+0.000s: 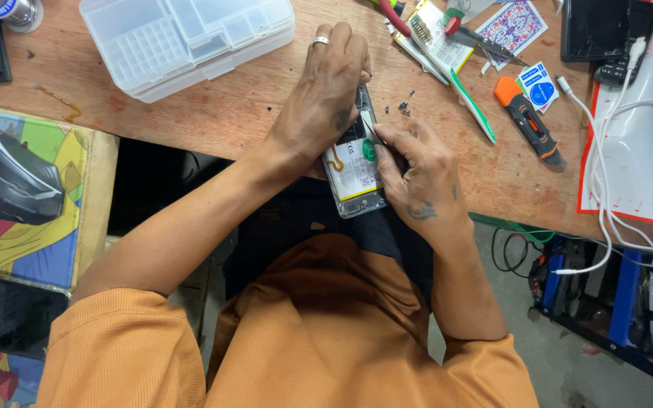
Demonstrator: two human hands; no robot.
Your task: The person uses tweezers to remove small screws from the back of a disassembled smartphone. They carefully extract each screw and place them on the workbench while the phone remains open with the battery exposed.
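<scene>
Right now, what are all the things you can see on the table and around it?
Opened phone: one, silver frame, white battery, at the table edge under both hands.
Plastic organizer box: one, clear, top left of the table.
Utility knife: one, orange and black, right of the phone.
Tiny screws: a few, dark, just above the phone.
White cables: several, right side.
Work mat: one, white with red edge, far right.
Wooden table: one, brown.
Left hand: ring on one finger, holding the phone's top.
Right hand: pressing on the phone's right side.
</scene>
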